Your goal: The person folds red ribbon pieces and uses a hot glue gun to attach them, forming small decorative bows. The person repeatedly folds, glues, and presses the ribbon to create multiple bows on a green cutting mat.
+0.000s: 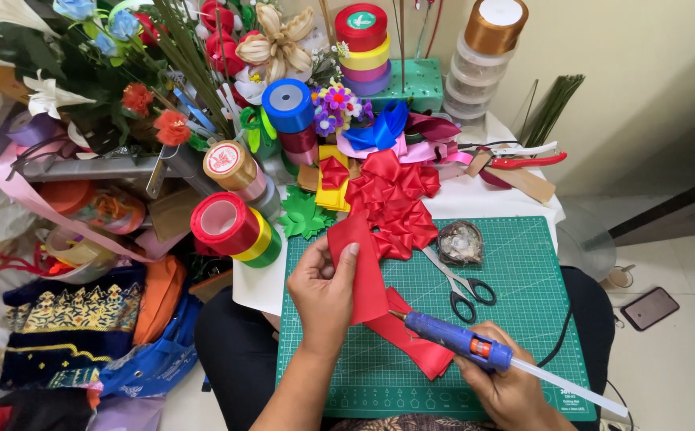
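- Green cutting mat (523, 263) on a small white table (475, 199), pale wall behind, tiled floor off to the right.
- Left hand (323, 291) raised over the mat, thumb and fingers pinching a red ribbon (363, 271) strip along its left edge.
- Ribbon's long axis running from upper left, above the left thumb, down to lower right; lower end lying flat on the mat, just under the glue gun (455, 339).
- Upper end of the ribbon lifted and folded, touching the red bow (391, 207) just beyond the left fingertips.
- Right hand (507, 387) clenched round the blue glue gun's rear, low on the mat, right of the left wrist.
- Gun's long axis slanted: nozzle pointing up-left at the ribbon, tip touching or just beside its right edge, cannot tell which; clear glue stick jutting out lower right past the right hand.
- Scissors (463, 287) lying shut on the mat, above the right hand, blades pointing up-left towards the bow.
- Dark clump (461, 242) of something on the mat just beyond the scissors, kind unclear.
- Ribbon spools (232, 227) stacked left of the left hand; more spools and artificial flowers (276, 44) well beyond both hands.
- Red-handled cutters (523, 160) far beyond the right hand, near the table's back edge.
- Phone (649, 308) on the floor, right of the right hand.
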